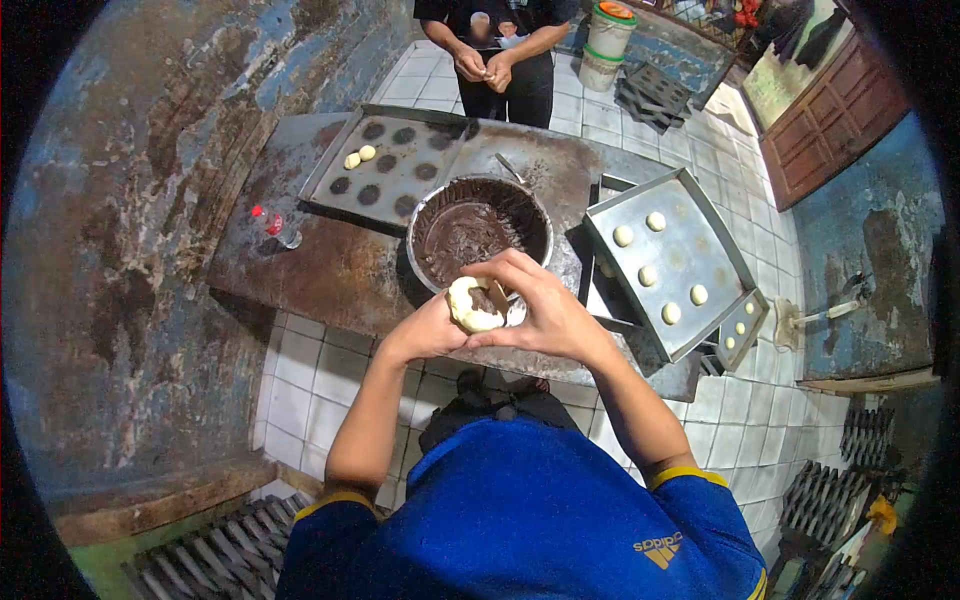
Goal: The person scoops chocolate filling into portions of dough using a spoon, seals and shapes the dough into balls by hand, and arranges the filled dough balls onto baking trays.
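Head view: rounded dough [478, 320] around dark paste [484, 299]

We see a worn, brown-stained worktop [345, 270]. On it we find a round metal basin [414, 262] near the middle, a flat tray [405, 155] towards the far left, a red-capped bottle [275, 227] near the left end, a slim utensil [510, 168] just beyond the basin, and stacked trays [690, 250] at the right.

Bottle [286, 234]: clear, red cap [258, 211], at the table's [330, 275] left end.
Buckets [610, 36]: two, stacked on the tiled floor [335, 375], an orange lid [615, 11] on top.
Door [830, 115]: brown, panelled, at upper right.
Walls [140, 250]: blue paint, worn and peeling.
Racks [825, 500]: dark, slatted, at lower left and lower right.
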Motion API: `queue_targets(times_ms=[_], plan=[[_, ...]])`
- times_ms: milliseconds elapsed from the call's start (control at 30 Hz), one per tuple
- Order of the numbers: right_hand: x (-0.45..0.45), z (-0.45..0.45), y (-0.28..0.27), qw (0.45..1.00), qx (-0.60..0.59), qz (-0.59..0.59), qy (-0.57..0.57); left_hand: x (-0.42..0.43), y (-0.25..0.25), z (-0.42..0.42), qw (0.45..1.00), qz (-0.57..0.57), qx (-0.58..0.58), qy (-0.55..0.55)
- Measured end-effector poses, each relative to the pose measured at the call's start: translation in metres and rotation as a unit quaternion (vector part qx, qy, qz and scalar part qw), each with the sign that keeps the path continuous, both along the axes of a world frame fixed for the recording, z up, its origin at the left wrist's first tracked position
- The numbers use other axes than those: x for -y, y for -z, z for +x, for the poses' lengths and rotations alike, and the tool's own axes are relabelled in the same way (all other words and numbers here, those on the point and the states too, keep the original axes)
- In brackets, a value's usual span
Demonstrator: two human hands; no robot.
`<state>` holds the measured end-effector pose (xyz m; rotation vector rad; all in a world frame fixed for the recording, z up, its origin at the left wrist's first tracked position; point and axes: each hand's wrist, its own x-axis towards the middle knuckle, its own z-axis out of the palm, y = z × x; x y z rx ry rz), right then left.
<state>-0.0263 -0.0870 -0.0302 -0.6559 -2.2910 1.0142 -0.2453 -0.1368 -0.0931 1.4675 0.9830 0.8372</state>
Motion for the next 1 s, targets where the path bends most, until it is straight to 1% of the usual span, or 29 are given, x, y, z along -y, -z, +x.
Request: queue_targets(times_ms=[33,67,100,167,200,233,300,333,367,433,500,567,600,633,667,733,767,833,867,900,967,1000], plan=[[0.001,-0.005,-0.003,0.999,-0.008,-0.040,0.007,0.000,-0.004,-0.006,0.999,-0.029,0.011,0.010],[0.005,-0.009,-0.008,0.999,-0.023,-0.039,0.028,0.000,-0.007,-0.013,0.995,-0.092,0.032,0.030],[0.007,-0.013,-0.007,0.999,-0.023,-0.035,0.030,0.003,-0.016,-0.017,0.995,-0.088,0.032,0.033],[0.008,-0.018,0.005,0.988,-0.077,-0.126,0.050,0.010,-0.037,-0.022,0.997,-0.040,0.063,0.004],[0.010,-0.023,0.012,0.979,-0.123,-0.147,0.068,0.011,-0.033,-0.024,0.996,-0.013,0.090,-0.003],[0.014,-0.027,0.011,0.979,-0.127,-0.141,0.071,0.015,-0.037,-0.025,0.996,-0.008,0.087,0.001],[0.020,-0.035,0.010,0.940,-0.191,-0.261,0.106,0.026,-0.045,-0.023,0.979,-0.027,0.201,-0.025],[0.019,-0.037,0.013,0.962,-0.168,-0.194,0.098,0.026,-0.044,-0.019,0.977,0.006,0.210,-0.040],[0.023,-0.038,0.013,0.961,-0.171,-0.192,0.100,0.025,-0.044,-0.017,0.977,0.007,0.208,-0.037],[0.035,-0.043,-0.012,0.939,-0.195,-0.263,0.109,0.025,-0.045,-0.016,0.971,-0.003,0.230,-0.067],[0.039,-0.039,-0.038,0.961,-0.150,-0.191,0.131,0.026,-0.047,-0.025,0.968,-0.008,0.238,-0.080],[0.040,-0.033,-0.059,0.989,-0.033,-0.047,0.135,0.030,-0.047,-0.036,0.971,0.001,0.239,-0.001],[0.036,-0.033,-0.061,0.995,-0.021,-0.046,0.090,0.031,-0.045,-0.038,0.971,-0.002,0.238,0.000],[0.038,-0.036,-0.061,0.994,-0.021,-0.048,0.092,0.030,-0.041,-0.038,0.971,-0.014,0.237,-0.001],[0.039,-0.040,-0.062,0.997,-0.026,0.032,0.064,0.028,-0.037,-0.039,0.972,-0.025,0.235,-0.002],[0.048,-0.048,-0.067,0.986,0.032,0.156,0.049,0.027,-0.036,-0.041,0.976,-0.035,0.216,0.006],[0.049,-0.049,-0.066,0.986,0.032,0.155,0.052,0.027,-0.036,-0.041,0.976,-0.037,0.215,0.008],[0.048,-0.050,-0.060,0.982,0.068,0.172,0.035,0.028,-0.042,-0.034,0.961,-0.074,0.266,-0.025],[0.046,-0.051,-0.056,0.985,-0.004,0.166,0.050,0.030,-0.051,-0.025,0.952,-0.083,0.281,-0.090],[0.044,-0.049,-0.050,0.985,-0.003,0.165,0.051,0.031,-0.057,-0.026,0.952,-0.084,0.281,-0.089],[0.041,-0.040,-0.036,0.994,-0.009,0.095,0.054,0.033,-0.059,-0.032,0.917,-0.176,0.347,-0.091],[0.043,-0.043,-0.037,0.996,-0.001,0.068,0.059,0.033,-0.052,-0.040,0.903,-0.205,0.371,-0.065]])
